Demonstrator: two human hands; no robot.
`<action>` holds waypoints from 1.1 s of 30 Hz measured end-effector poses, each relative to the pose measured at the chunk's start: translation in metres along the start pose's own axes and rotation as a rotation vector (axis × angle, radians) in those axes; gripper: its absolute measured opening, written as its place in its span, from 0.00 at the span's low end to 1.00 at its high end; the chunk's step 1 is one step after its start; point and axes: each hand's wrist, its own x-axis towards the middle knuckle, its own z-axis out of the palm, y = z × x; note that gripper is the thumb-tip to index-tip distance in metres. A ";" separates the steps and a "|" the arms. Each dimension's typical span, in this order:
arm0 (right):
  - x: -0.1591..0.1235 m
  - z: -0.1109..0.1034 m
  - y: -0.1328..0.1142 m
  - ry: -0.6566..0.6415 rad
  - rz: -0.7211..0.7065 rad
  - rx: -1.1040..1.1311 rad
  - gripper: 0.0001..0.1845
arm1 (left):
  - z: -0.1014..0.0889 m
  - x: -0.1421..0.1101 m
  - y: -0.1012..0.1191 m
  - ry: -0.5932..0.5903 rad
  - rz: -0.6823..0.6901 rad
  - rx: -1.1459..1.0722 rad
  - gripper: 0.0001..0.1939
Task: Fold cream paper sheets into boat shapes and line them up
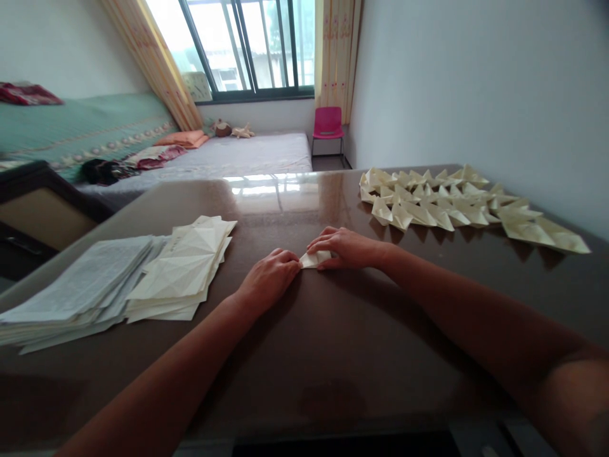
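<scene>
In the middle of the frame, a small folded paper (311, 259) is pinched by the left hand (270, 277) and pressed by the right hand (346, 248). Many pointy shapes (431, 204) are already folded at upper right; flat creased sheets (183, 261) are piled at left, unshaped. The paper's ends are partly hidden.
</scene>
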 end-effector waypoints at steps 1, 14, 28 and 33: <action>0.000 -0.001 0.002 -0.006 -0.007 0.016 0.18 | -0.001 0.000 0.001 -0.003 0.002 0.000 0.14; 0.013 0.018 -0.003 0.050 0.407 0.094 0.08 | 0.000 0.000 0.000 0.006 0.023 -0.032 0.16; 0.009 0.021 0.001 0.148 0.384 0.136 0.05 | 0.008 -0.001 -0.010 0.057 -0.215 -0.272 0.10; 0.008 0.021 0.004 0.174 0.337 0.199 0.04 | 0.010 0.000 -0.012 0.039 -0.258 -0.371 0.16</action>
